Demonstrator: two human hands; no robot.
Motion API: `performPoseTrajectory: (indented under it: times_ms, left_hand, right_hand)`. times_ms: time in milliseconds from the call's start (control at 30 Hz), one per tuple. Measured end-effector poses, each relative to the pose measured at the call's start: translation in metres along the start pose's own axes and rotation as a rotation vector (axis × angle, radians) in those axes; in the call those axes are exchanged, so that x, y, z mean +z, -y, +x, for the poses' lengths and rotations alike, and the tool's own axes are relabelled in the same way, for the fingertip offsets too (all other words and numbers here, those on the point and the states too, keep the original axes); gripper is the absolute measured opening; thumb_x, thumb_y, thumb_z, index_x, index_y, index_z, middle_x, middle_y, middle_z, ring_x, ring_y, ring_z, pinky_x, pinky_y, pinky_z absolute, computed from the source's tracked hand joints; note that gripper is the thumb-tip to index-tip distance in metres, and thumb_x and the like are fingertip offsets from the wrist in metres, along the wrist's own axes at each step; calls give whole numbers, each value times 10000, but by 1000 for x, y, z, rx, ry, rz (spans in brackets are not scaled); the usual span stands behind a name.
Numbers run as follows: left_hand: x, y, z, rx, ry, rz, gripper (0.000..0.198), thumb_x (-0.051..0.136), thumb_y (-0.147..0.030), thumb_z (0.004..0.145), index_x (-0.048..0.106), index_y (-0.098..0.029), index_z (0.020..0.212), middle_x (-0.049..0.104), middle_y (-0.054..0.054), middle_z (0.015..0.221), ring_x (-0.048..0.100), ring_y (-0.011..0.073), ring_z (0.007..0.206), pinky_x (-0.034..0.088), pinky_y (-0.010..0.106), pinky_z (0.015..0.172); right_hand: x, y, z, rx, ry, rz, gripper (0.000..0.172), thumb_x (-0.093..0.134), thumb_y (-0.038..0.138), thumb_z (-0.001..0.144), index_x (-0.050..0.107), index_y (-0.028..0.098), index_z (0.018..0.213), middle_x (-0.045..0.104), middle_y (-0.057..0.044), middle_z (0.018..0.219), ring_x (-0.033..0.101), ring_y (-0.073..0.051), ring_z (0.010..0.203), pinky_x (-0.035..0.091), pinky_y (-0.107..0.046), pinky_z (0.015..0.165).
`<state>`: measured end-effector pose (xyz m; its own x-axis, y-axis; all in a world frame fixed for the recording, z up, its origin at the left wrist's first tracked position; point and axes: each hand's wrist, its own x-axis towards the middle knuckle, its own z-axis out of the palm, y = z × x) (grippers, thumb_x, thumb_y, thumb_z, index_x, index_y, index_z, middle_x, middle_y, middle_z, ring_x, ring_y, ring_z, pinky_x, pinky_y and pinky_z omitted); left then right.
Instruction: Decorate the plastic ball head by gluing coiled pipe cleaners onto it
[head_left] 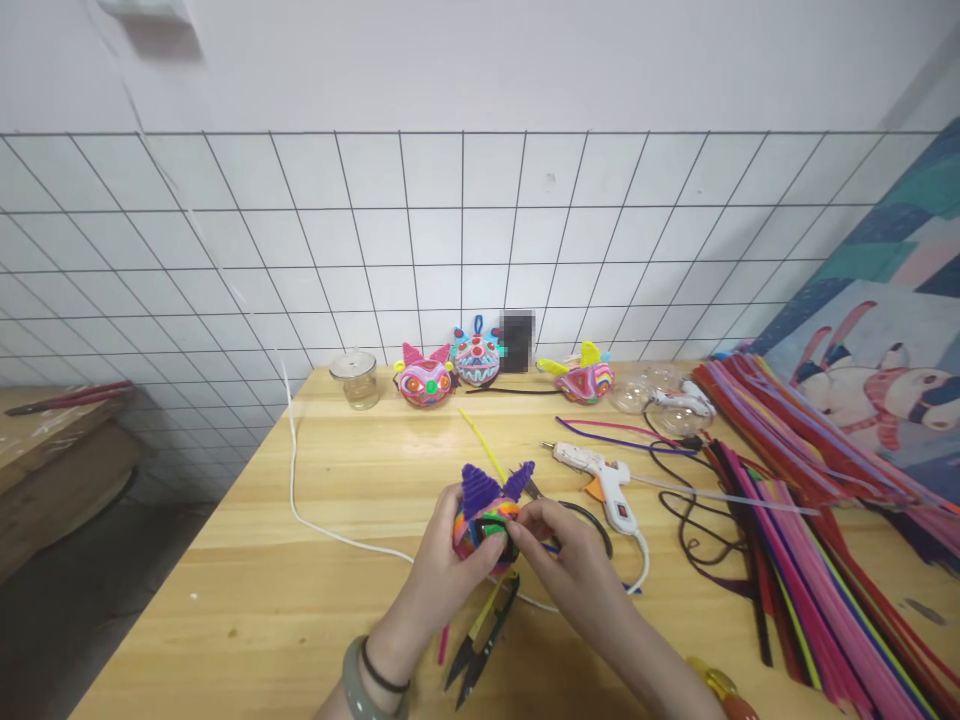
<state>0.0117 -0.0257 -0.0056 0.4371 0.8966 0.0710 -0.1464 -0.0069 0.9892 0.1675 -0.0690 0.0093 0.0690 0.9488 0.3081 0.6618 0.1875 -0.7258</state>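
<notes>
A round pipe-cleaner animal head with two purple pointed ears is held above the table. My left hand wraps round its left side, with the thumb across the front. At the front, the fingertips of my right hand are pinched on a black pipe cleaner that curves over the coloured face. My fingers hide much of the lower face. Just below my hands lie black-bladed scissors and a short pink pipe-cleaner piece. A yellow pipe cleaner lies behind the head.
A white glue gun lies to the right, its cord passing under my hands. Bundles of coloured pipe cleaners cover the right side. Along the wall stand a glass jar, finished heads and clear plastic balls.
</notes>
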Motion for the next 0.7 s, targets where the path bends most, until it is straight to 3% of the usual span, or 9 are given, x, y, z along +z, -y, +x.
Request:
performPoseTrajectory:
  times_ms: [367, 700]
  left_hand:
    - [-9, 7, 8, -1, -18, -60, 350, 589, -349, 850, 616, -213, 1171, 628, 71, 1256, 509, 265, 1222, 376, 374, 1043]
    - [-9, 11, 8, 43, -27, -16, 341, 581, -345, 852, 616, -214, 1166, 650, 71, 1208, 550, 266, 1156, 406, 369, 1001]
  right_hand:
    - [-2, -5, -1, 60, 11, 64, 232, 479, 333, 896, 548, 206, 716, 586, 13, 642, 533, -142, 597, 424, -238, 576]
    - [3, -6, -2, 92, 41, 102, 254, 469, 365, 907, 515, 210, 712, 567, 3, 664, 531, -154, 633, 412, -254, 600]
